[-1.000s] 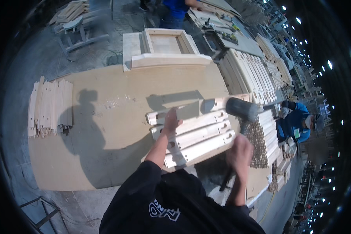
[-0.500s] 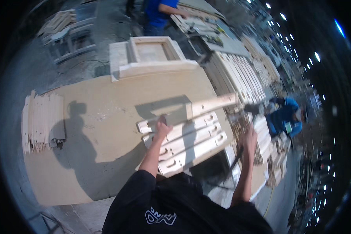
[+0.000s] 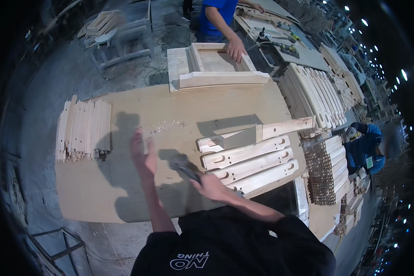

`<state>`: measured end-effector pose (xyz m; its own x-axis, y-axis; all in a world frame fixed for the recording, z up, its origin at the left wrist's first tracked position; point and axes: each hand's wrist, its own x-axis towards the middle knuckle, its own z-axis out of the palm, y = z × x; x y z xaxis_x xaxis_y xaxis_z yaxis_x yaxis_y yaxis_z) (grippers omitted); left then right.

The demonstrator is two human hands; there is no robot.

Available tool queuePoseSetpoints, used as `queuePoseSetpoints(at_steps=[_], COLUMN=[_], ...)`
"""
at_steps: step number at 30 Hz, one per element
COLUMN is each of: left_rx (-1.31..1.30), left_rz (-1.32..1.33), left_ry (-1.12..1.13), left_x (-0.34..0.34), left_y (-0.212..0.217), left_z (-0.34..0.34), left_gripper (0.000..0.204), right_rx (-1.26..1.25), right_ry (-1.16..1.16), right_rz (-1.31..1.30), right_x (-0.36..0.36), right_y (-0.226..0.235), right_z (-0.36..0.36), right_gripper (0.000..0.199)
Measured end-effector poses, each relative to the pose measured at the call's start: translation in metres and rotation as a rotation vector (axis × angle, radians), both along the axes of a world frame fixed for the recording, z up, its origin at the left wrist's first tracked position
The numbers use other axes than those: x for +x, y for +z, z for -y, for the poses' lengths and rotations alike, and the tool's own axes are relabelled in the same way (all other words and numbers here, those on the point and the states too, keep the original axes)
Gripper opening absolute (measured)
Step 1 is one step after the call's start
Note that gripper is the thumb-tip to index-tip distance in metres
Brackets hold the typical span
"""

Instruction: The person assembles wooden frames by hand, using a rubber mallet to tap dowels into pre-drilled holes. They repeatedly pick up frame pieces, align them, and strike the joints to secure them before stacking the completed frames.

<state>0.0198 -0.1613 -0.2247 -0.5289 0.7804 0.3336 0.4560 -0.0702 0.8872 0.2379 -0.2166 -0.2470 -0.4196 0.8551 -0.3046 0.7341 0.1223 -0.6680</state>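
My right hand [image 3: 211, 187] is closed round the handle of a dark grey hand-held power tool [image 3: 181, 164], its head pointing left over the table; blur hides its exact kind. To the left, my left hand [image 3: 143, 154] is raised above the table with its fingers apart, somewhat blurred and apparently holding nothing. Just beyond it, small shiny metal pieces [image 3: 168, 125] lie scattered on the tabletop [image 3: 138, 202]. Several wooden slats [image 3: 253, 152] with curved slots and holes lie side by side right of the tool. Across their far end rests a wooden rail [image 3: 287, 127].
A stack of narrow wood strips [image 3: 85, 126] sits at the table's left edge. At the far edge stands a wooden frame [image 3: 216, 80], touched by a co-worker's hand [image 3: 236, 48]. More slats [image 3: 315, 94] are piled at right, near another person [image 3: 365, 147] in blue.
My right hand has swung the tool from the right side to over the table. My left hand has left the slats and moved left. The co-worker's hand has come onto the frame.
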Motion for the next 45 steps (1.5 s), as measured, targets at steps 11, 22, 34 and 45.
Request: queuePoseSetpoints(at_steps=[11,22,34,45], left_rx=[-0.046,-0.502,-0.524,-0.252], left_rz=[0.08,-0.315,-0.654,-0.935], left_ry=[-0.373,-0.12,-0.008,-0.174], left_x=[0.157,0.271,0.199,0.226], left_y=[-0.031,-0.122,0.048,-0.049], left_z=[0.037,-0.091,-0.397,-0.352], left_gripper=[0.056,0.049,0.041,0.05], right_rx=[0.495,0.408,0.604,1.079], right_ry=[-0.76,-0.655,-0.172,-0.261], right_rz=[-0.059,-0.021,0.322,-0.246], right_x=[0.206,0.333,0.272,0.273], right_y=[-0.033,-0.063,0.053,-0.04], right_z=[-0.012,-0.224,-0.535,-0.489], right_gripper=[0.03,0.036,0.027,0.041])
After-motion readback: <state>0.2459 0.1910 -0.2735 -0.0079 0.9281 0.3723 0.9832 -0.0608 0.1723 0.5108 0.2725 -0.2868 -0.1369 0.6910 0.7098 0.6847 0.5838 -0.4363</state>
